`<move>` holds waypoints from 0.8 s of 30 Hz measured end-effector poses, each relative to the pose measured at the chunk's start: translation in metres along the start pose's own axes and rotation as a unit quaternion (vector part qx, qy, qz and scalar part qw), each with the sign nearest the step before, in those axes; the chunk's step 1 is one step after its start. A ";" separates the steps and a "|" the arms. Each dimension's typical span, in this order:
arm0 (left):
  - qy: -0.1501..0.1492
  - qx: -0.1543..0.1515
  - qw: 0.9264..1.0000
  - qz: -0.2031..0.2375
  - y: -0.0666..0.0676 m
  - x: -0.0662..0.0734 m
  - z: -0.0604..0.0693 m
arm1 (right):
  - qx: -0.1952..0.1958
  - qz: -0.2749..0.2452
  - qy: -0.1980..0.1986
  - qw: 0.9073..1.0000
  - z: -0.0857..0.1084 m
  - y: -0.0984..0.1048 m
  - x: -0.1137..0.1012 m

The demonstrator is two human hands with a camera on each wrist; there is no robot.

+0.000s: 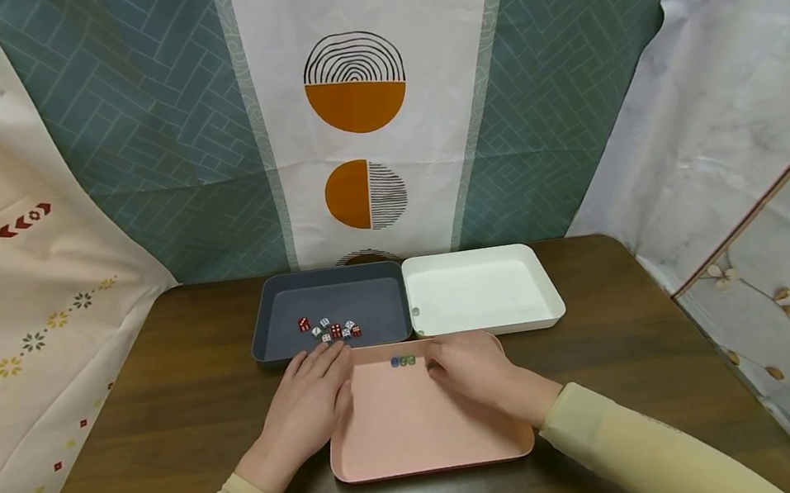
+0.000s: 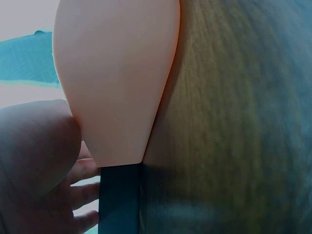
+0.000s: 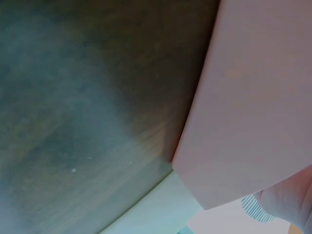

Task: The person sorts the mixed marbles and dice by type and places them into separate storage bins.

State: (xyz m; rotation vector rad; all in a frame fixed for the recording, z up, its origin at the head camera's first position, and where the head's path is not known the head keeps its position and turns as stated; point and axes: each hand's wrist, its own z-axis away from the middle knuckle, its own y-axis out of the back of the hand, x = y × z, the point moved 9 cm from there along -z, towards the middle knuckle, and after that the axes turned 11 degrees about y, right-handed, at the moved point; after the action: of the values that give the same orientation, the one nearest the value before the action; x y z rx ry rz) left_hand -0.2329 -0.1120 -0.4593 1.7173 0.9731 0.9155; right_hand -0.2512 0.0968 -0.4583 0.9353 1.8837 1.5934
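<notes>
A pink tray (image 1: 430, 433) lies nearest the person, with a short row of small translucent dice (image 1: 403, 360), one blue and two green, by its far edge. My right hand (image 1: 475, 373) reaches over the tray's right side. Its fingers are curled down and seem to pinch a small dark die-sized piece (image 1: 431, 365), mostly hidden by the fingers. At the tray's far left corner my left hand (image 1: 311, 403) rests with its fingers extended, fingertips by the dark tray's near rim. In the left wrist view, the fingers (image 2: 85, 195) are spread beside the pink and dark trays.
Behind, on the left, a dark grey tray (image 1: 342, 299) holds several red and white dice (image 1: 335, 331). Beside it is a white tray (image 1: 479, 289) with a small pale green piece (image 1: 415, 311) at its left wall. All stand on a brown wooden table (image 1: 185, 416).
</notes>
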 end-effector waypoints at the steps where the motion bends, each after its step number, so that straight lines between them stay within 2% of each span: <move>1: 0.000 0.000 1.000 0.000 0.000 0.000 0.000 | 0.008 -0.002 0.006 1.000 0.001 0.001 -0.001; 7: -0.004 0.002 1.000 0.003 0.000 0.001 0.000 | 0.052 -0.029 0.037 0.998 0.007 0.012 -0.004; 11: -0.003 0.001 1.000 0.002 0.001 0.001 0.000 | 0.057 -0.048 0.040 0.996 0.010 0.021 -0.003; 14: -0.002 0.001 1.000 0.001 0.002 0.000 0.000 | 0.073 -0.052 0.045 0.995 0.012 0.029 0.000; 19: -0.002 0.003 1.000 0.003 0.002 0.000 0.001 | 0.124 -0.054 0.062 0.989 0.015 0.044 0.003; 24: -0.003 0.002 1.000 0.004 0.002 0.000 0.001 | 0.151 -0.052 0.061 0.985 0.016 0.052 0.011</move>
State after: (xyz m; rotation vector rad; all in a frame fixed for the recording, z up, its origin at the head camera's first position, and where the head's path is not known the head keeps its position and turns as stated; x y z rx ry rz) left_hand -0.2316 -0.1126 -0.4580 1.7278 0.9663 0.9141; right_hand -0.2366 0.1199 -0.4100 0.8591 2.2652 1.3557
